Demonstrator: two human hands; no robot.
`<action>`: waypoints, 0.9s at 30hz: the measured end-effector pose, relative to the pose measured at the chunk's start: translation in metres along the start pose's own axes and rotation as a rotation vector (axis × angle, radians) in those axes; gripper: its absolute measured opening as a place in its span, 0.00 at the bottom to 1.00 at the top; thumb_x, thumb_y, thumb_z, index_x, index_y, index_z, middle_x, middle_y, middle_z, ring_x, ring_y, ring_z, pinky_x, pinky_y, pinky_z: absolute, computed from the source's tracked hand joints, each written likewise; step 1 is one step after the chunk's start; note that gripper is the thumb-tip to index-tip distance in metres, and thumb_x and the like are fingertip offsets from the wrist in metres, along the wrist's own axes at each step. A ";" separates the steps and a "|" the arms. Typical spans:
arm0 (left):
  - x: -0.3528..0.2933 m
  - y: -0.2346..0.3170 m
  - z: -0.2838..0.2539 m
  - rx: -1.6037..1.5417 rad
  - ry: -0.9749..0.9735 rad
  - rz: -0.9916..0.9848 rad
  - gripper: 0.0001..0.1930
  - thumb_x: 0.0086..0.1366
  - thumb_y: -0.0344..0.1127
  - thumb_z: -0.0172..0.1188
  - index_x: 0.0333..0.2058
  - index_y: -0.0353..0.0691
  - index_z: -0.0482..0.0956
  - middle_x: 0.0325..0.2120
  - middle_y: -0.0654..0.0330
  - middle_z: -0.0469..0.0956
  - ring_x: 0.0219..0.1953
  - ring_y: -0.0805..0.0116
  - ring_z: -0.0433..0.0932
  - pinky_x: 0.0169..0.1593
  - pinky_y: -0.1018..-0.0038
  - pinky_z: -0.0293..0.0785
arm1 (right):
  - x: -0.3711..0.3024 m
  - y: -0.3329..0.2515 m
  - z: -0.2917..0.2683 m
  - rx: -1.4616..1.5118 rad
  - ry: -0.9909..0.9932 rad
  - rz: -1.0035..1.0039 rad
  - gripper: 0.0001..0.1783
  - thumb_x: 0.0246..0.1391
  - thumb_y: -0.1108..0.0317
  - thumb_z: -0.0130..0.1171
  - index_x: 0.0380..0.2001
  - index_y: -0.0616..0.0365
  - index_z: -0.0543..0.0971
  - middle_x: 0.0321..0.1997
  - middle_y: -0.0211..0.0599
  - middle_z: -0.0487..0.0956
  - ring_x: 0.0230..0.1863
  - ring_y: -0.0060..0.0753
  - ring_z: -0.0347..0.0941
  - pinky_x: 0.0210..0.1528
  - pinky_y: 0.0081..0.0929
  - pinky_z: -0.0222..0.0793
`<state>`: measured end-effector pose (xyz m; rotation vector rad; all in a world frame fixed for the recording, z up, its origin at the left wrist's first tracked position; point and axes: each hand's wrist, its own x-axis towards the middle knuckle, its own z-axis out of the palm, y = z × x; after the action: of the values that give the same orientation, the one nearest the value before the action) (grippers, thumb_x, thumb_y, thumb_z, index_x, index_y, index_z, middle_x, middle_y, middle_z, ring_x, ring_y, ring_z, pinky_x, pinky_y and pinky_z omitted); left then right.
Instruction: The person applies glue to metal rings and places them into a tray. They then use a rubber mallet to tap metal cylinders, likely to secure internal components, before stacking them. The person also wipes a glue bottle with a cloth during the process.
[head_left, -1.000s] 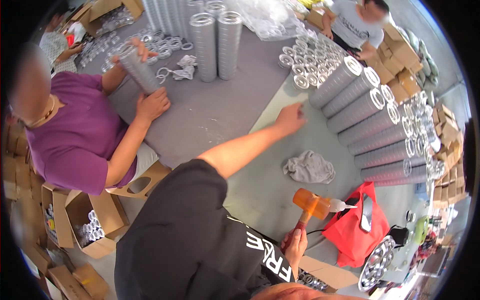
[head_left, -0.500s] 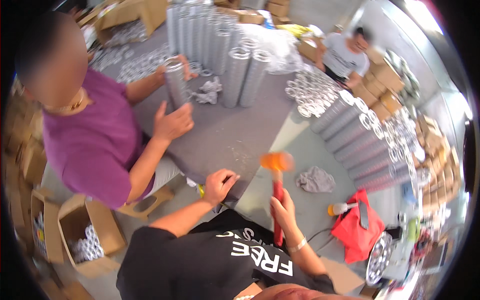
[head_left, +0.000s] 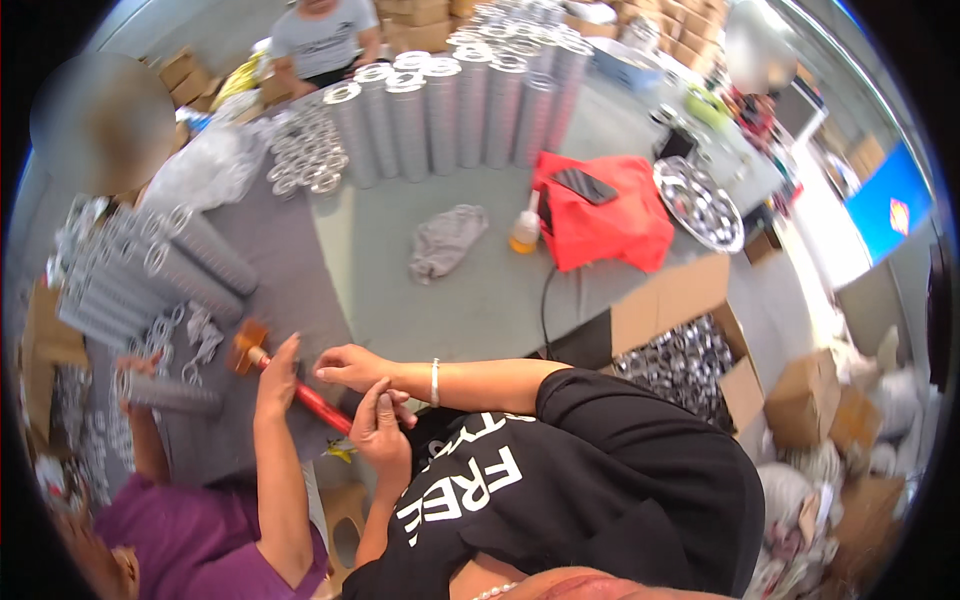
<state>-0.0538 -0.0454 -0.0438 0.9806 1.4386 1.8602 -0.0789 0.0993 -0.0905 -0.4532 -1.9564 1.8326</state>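
Note:
My right hand (head_left: pixel 345 367), with a bracelet on its wrist, reaches left over the table edge, its fingers loosely bent, apart and holding nothing. My left hand (head_left: pixel 380 425) is just below it, close to my right wrist; its thumb and fingers are partly bent, with nothing visible in them. Left of my hands, a mallet (head_left: pixel 318 402) with an orange head and a red handle lies at a slant. A co-worker's hand (head_left: pixel 280 375) in a purple sleeve is on it near the head. That person's other hand holds a grey ribbed tube (head_left: pixel 172 394).
Grey tubes (head_left: pixel 405 130) stand in rows at the back, beside loose metal rings (head_left: pixel 305 150). A grey cloth (head_left: pixel 447 243), an orange-tipped bottle (head_left: pixel 525 228) and a red bag (head_left: pixel 605 225) with a phone lie on the table. An open carton (head_left: pixel 655 300) of metal parts is at right.
My view has swung to the right. The mallet has left my right hand and is now at the co-worker's hand. My two hands have come close together.

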 end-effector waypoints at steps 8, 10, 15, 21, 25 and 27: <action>0.010 -0.011 0.032 -0.535 -0.306 -0.498 0.18 0.68 0.49 0.63 0.28 0.40 0.74 0.19 0.66 0.72 0.16 0.79 0.68 0.17 0.83 0.61 | -0.152 -0.105 -0.063 0.332 0.026 -0.201 0.23 0.67 0.52 0.51 0.39 0.63 0.82 0.39 0.37 0.83 0.43 0.28 0.78 0.48 0.30 0.74; 0.004 -0.026 0.048 -0.399 -0.544 -0.398 0.20 0.71 0.49 0.58 0.26 0.41 0.71 0.18 0.66 0.70 0.17 0.76 0.69 0.18 0.80 0.63 | -0.181 -0.113 -0.072 0.127 0.044 -0.211 0.21 0.66 0.54 0.53 0.40 0.62 0.83 0.38 0.38 0.84 0.40 0.29 0.79 0.44 0.29 0.75; -0.013 -0.015 0.091 -0.022 -0.713 -0.502 0.13 0.75 0.39 0.53 0.37 0.35 0.78 0.28 0.57 0.80 0.21 0.72 0.76 0.25 0.77 0.71 | -0.251 -0.089 -0.134 -0.073 0.436 -0.278 0.15 0.66 0.63 0.55 0.38 0.66 0.83 0.34 0.38 0.84 0.35 0.27 0.80 0.36 0.27 0.77; 0.020 -0.051 0.084 0.405 -0.331 0.121 0.25 0.63 0.21 0.51 0.60 0.33 0.69 0.38 0.54 0.79 0.27 0.71 0.77 0.31 0.75 0.74 | -0.393 -0.030 -0.308 0.397 1.499 -0.211 0.17 0.66 0.55 0.55 0.45 0.57 0.76 0.35 0.35 0.80 0.31 0.29 0.78 0.34 0.26 0.77; 0.044 -0.084 0.091 0.701 -0.281 0.404 0.33 0.56 0.20 0.54 0.64 0.35 0.65 0.39 0.53 0.78 0.32 0.64 0.77 0.37 0.69 0.74 | -0.471 0.012 -0.443 0.674 1.659 -0.217 0.31 0.61 0.48 0.60 0.56 0.60 0.67 0.42 0.44 0.77 0.32 0.37 0.80 0.30 0.33 0.81; 0.044 -0.080 0.096 0.718 -0.259 0.365 0.34 0.55 0.21 0.56 0.64 0.35 0.65 0.38 0.52 0.77 0.32 0.62 0.76 0.39 0.66 0.75 | -0.467 0.003 -0.473 0.643 1.695 -0.184 0.33 0.59 0.44 0.61 0.54 0.60 0.69 0.45 0.47 0.76 0.38 0.41 0.80 0.36 0.37 0.83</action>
<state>0.0026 0.0612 -0.0982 1.8544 1.8927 1.3558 0.5633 0.2693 -0.1109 -1.0290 -0.2323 1.0155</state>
